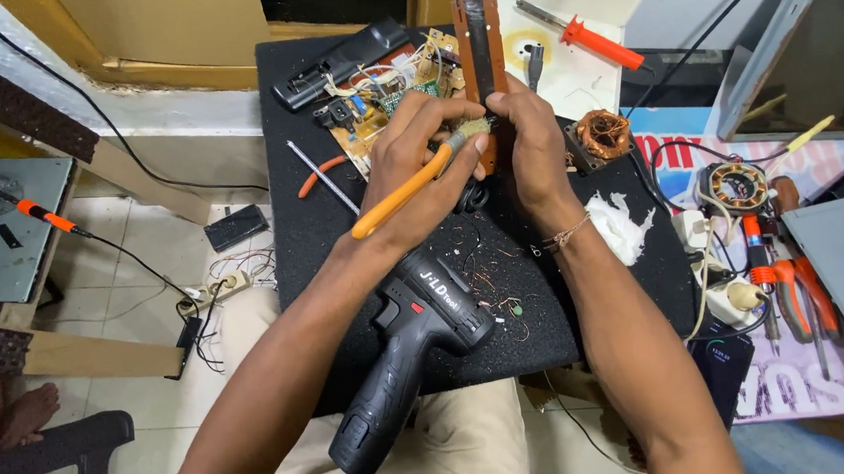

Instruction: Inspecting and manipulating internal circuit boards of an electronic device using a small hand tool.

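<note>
At upper centre, the left hand (416, 164) grips an orange-handled brush (409, 191) whose bristles touch a brown board strip (480, 53), pinched upright by the right hand (534, 147); brushing looks underway, unfinished.

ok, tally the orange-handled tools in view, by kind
Brush, in the left hand: 1
Screwdriver at top: 1
Soldering iron at far left: 1
Pliers at right: 1
Total: 4
</note>
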